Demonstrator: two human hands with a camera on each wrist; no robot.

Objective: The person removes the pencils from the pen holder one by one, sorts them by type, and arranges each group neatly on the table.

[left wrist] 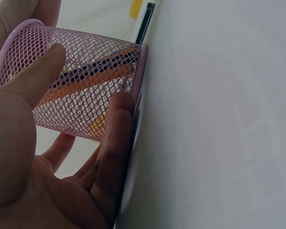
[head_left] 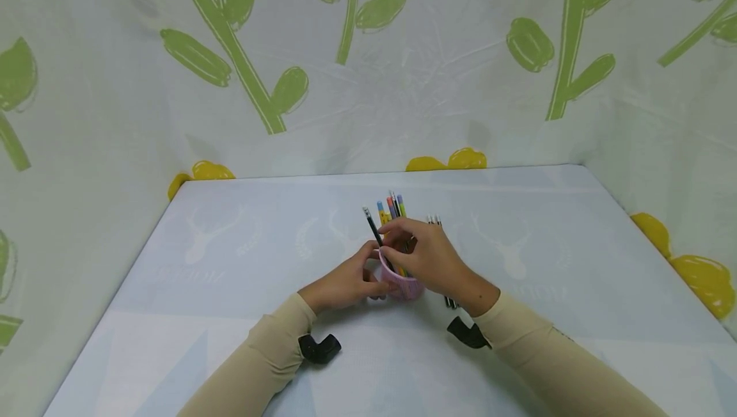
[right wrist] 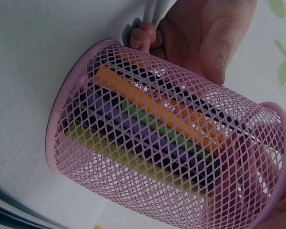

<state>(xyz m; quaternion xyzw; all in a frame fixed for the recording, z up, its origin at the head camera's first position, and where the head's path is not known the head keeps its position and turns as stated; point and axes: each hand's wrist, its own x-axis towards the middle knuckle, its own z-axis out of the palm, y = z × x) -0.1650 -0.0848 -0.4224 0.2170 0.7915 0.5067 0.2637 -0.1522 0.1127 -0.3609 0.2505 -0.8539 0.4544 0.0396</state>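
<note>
Pink mesh cup (head_left: 407, 289), upright, coloured pencils (head_left: 393, 210) inside

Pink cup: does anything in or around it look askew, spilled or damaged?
Nothing looks spilled or damaged. The pink cup stands upright; only one dark pencil, at the right hand, leans away from the other pencils, which is unremarkable.

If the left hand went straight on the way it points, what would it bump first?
Probably the pink mesh cup, since the left hand already touches its side.
</note>
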